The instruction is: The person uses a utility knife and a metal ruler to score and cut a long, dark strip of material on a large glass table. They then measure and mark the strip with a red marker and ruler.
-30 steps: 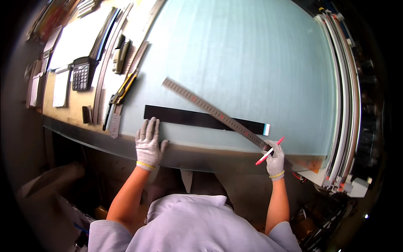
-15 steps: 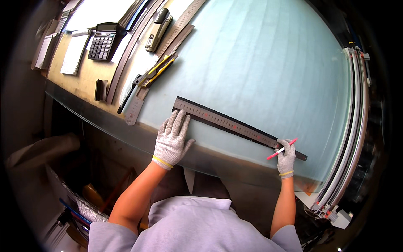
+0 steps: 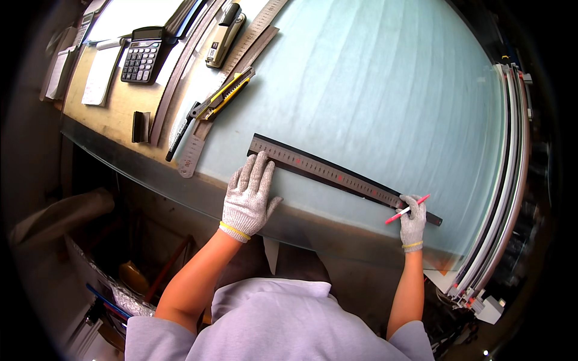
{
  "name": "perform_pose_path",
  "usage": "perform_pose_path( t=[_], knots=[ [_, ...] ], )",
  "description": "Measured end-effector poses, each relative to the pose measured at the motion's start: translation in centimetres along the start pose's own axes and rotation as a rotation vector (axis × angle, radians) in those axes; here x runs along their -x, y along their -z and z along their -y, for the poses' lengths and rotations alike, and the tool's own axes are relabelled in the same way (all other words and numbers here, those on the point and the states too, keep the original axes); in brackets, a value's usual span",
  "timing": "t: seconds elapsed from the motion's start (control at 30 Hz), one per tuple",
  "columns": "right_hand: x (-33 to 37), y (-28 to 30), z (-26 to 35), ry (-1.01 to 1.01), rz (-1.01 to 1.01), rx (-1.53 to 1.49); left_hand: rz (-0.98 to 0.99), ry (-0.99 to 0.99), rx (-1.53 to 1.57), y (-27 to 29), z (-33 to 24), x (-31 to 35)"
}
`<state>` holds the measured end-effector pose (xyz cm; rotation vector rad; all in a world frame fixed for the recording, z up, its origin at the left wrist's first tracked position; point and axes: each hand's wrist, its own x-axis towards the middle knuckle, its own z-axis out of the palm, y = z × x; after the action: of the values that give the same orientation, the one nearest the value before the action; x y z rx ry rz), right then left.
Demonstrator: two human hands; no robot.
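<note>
Left hand (image 3: 248, 198) in a grey knit glove, laid flat with fingers spread, pressing down on the left end of a long steel ruler (image 3: 337, 175). Ruler lying slantwise over a black strip (image 3: 435, 220) on the pale blue-green sheet (image 3: 373, 90) that covers the desk (image 3: 117, 117) — only a thin dark edge of the strip showing along the ruler's far side and at its right end. Right hand (image 3: 413, 218), gloved the same, grip pinched shut around a red and white pen (image 3: 407, 210), resting at the ruler's right end, pen tip pointing left and lying close beside the ruler's near edge; whether the tip touches the sheet cannot be told.

Further up the desk, well apart from both hands: a yellow and black utility knife (image 3: 224, 96) lying across a second, shorter steel ruler (image 3: 191, 155), a black pen (image 3: 179, 139) just beside them, a stapler (image 3: 224, 36), a black calculator (image 3: 140, 55) and a notepad (image 3: 99, 75) on the bare wooden part. Small black block (image 3: 140, 126) standing near the desk's near edge. Along the right side — a stack of curved metal and glass edges (image 3: 512, 156).
</note>
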<state>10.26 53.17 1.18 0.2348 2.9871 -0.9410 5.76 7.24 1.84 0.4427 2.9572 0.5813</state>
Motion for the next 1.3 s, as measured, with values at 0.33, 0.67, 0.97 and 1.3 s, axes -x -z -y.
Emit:
perform_pose_path(
  t=[0.33,0.67,0.97,1.3],
  knots=[
    [0.2,-0.4,0.3,-0.019,-0.091,0.12,-0.018,-0.011,0.003,-0.1,-0.1,-0.3],
    [-0.4,-0.4,1.5,0.014,-0.115,0.217,0.016,-0.015,-0.063,-0.4,0.0,-0.4],
    [0.7,-2.6,1.3,-0.137,-0.373,0.011,0.034,-0.119,-0.023,0.4,1.6,-0.9],
    [-1.5,-15.3,23.2,0.029,-0.258,-0.692,0.035,-0.19,-0.031,1.2,2.7,-1.3]
  ],
)
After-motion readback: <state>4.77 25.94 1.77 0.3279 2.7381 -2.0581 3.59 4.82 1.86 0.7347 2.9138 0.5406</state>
